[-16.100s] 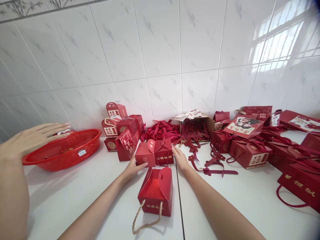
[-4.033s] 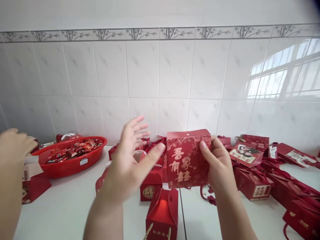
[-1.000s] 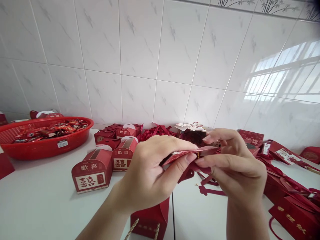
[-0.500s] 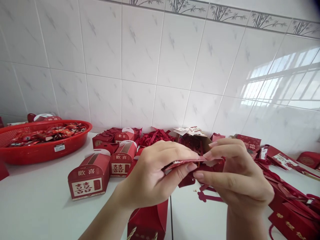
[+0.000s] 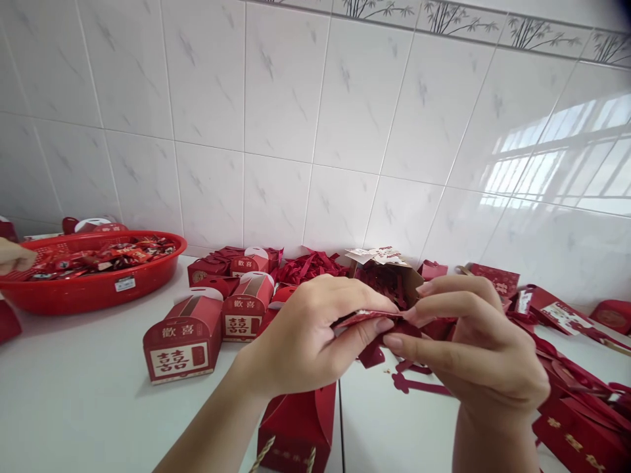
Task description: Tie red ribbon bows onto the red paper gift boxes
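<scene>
Near the middle of the view, my left hand [image 5: 305, 338] pinches a thin red printed card piece [image 5: 362, 318] between thumb and fingers, edge-on to me. My right hand [image 5: 478, 348] has its thumb and fingertips closed at the right end of that same piece; the fingers hide most of its far part. Below my hands stands a dark red gift box [image 5: 298, 427] with twisted gold cord. A dark red strip with a flower-shaped end [image 5: 421, 386] lies on the table under my right hand.
Small red gift boxes [image 5: 185, 338] stand left of my hands. A red plastic basket [image 5: 93, 295] holds wrapped sweets, with another person's hand [image 5: 14, 257] at its rim. Behind are red ribbons [image 5: 313, 266] and an open carton [image 5: 411, 282]. More red bags [image 5: 586, 427] lie at right.
Another person's hand has come into view at the left basket. My hands stay on the card piece, with only slight finger movement. The whole view has shifted a little.
</scene>
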`<state>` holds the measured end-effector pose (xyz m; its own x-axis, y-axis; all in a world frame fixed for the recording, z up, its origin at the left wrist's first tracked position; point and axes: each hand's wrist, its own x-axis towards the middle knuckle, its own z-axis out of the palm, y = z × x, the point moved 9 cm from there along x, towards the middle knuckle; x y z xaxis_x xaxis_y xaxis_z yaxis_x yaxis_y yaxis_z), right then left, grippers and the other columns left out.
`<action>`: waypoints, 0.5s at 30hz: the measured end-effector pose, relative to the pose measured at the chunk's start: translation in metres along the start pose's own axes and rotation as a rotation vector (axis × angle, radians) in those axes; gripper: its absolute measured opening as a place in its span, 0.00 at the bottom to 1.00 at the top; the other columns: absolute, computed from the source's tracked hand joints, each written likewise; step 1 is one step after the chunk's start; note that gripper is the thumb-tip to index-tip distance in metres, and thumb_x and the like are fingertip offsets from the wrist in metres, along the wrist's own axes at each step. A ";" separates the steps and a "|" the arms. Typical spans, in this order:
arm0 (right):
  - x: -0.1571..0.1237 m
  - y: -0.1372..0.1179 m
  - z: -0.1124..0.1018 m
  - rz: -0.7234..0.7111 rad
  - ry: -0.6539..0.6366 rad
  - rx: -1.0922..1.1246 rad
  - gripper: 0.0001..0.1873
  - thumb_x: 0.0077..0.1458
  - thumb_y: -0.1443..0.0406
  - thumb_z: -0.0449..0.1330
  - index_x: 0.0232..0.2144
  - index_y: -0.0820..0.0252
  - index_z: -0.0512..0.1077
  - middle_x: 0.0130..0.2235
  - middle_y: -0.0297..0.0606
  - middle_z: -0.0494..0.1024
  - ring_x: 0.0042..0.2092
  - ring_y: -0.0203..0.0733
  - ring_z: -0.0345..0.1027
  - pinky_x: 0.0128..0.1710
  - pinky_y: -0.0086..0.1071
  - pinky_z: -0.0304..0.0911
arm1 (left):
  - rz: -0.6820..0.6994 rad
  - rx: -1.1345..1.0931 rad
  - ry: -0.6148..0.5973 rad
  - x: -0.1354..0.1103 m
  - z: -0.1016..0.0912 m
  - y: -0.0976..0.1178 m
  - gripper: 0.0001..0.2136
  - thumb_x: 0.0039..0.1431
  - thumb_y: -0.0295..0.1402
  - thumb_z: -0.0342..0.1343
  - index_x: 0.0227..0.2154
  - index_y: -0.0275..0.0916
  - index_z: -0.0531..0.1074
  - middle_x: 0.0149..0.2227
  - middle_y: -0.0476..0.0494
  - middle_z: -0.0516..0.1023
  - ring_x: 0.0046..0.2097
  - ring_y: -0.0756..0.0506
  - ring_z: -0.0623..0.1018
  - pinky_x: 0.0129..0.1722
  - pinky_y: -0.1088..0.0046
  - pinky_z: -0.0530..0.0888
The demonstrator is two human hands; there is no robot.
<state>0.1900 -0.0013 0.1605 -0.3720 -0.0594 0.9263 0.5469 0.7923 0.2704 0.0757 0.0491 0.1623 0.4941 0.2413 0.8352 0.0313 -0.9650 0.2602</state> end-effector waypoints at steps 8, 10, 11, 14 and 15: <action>-0.002 -0.002 0.002 -0.008 0.016 -0.029 0.12 0.54 0.72 0.59 0.29 0.50 0.79 0.31 0.38 0.72 0.40 0.43 0.63 0.36 0.38 0.66 | -0.130 -0.146 -0.052 0.000 0.002 -0.011 0.08 0.58 0.24 0.53 0.39 0.36 0.74 0.38 0.45 0.80 0.39 0.50 0.78 0.40 0.76 0.76; -0.002 -0.001 0.003 -0.005 0.009 -0.029 0.13 0.53 0.74 0.60 0.29 0.49 0.79 0.32 0.37 0.73 0.40 0.43 0.62 0.36 0.39 0.65 | -0.163 -0.180 -0.075 -0.001 0.004 -0.013 0.08 0.59 0.24 0.53 0.38 0.36 0.74 0.38 0.45 0.80 0.39 0.50 0.78 0.40 0.77 0.76; -0.003 -0.001 0.003 -0.001 0.002 -0.028 0.14 0.52 0.74 0.60 0.29 0.49 0.79 0.32 0.37 0.73 0.41 0.44 0.62 0.37 0.39 0.65 | -0.178 -0.193 -0.088 -0.002 0.005 -0.015 0.07 0.59 0.24 0.53 0.38 0.36 0.74 0.38 0.46 0.80 0.39 0.50 0.78 0.39 0.77 0.76; -0.001 0.001 0.005 0.003 -0.034 -0.001 0.13 0.51 0.74 0.61 0.29 0.49 0.79 0.33 0.37 0.73 0.42 0.44 0.62 0.39 0.41 0.64 | -0.215 -0.204 -0.123 -0.004 0.006 -0.018 0.07 0.60 0.25 0.53 0.38 0.36 0.75 0.36 0.46 0.80 0.38 0.50 0.78 0.38 0.77 0.76; 0.000 0.002 0.006 0.007 -0.055 0.016 0.13 0.51 0.74 0.61 0.29 0.49 0.79 0.33 0.37 0.72 0.42 0.44 0.62 0.39 0.42 0.64 | -0.226 -0.195 -0.137 -0.005 0.006 -0.020 0.07 0.60 0.26 0.53 0.38 0.36 0.75 0.35 0.46 0.80 0.36 0.50 0.79 0.37 0.77 0.76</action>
<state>0.1867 0.0043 0.1591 -0.4092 -0.0205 0.9122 0.5378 0.8022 0.2593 0.0779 0.0661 0.1504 0.6064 0.4185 0.6761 -0.0069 -0.8474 0.5308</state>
